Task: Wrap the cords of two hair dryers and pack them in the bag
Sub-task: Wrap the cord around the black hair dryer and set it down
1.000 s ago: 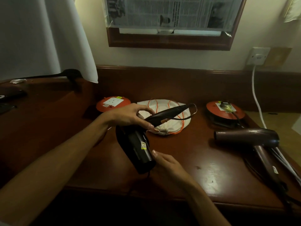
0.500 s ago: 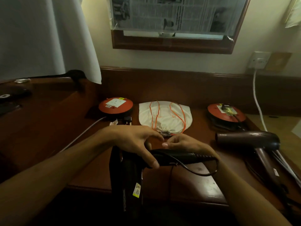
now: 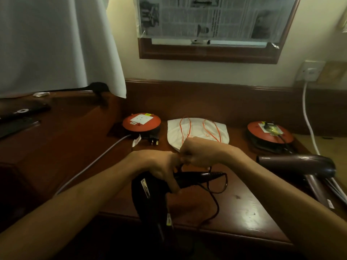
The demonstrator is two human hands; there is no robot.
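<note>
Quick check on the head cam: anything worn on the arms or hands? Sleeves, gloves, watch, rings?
Nothing worn that shows. Both forearms are bare from the frame's lower edge to the wrists, with no sleeve cuff in view. The left hand and right hand are ungloved, with no watch, band or ring visible. The light is dim, so a thin ring could be missed.
</note>
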